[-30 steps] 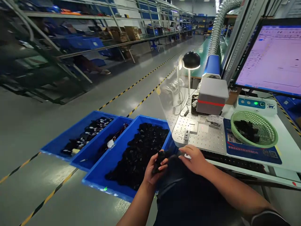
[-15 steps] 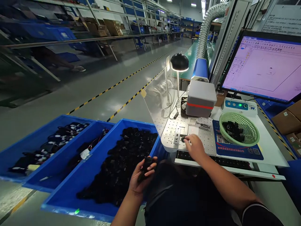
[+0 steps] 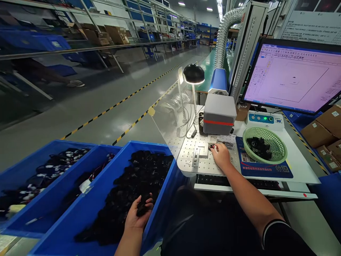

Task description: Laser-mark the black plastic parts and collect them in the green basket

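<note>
My left hand (image 3: 137, 215) is over the right-hand blue bin (image 3: 160, 192), fingers curled round a black part (image 3: 144, 206) whose exact kind I cannot make out. Beneath it lies a heap of similar black parts (image 3: 133, 177). On the perforated metal plate (image 3: 183, 161), my right hand (image 3: 221, 155) pinches a small dark part (image 3: 211, 146) at a metal fixture under the grey machine head (image 3: 220, 110). The fingers partly hide that part. Left of this hand sits a metal bracket (image 3: 195, 156) bolted to the plate.
A green basket (image 3: 282, 147) with black parts stands on a blue mat (image 3: 246, 169) at right. Behind it are a control box (image 3: 278, 122) and a monitor (image 3: 290, 78). A lamp (image 3: 194, 74) and a clear panel (image 3: 167, 124) rise at the plate's left.
My left hand has moved left and down over the bin with its black part. My right hand has shifted from the bracket side towards the fixture under the machine head. The view has turned slightly.
</note>
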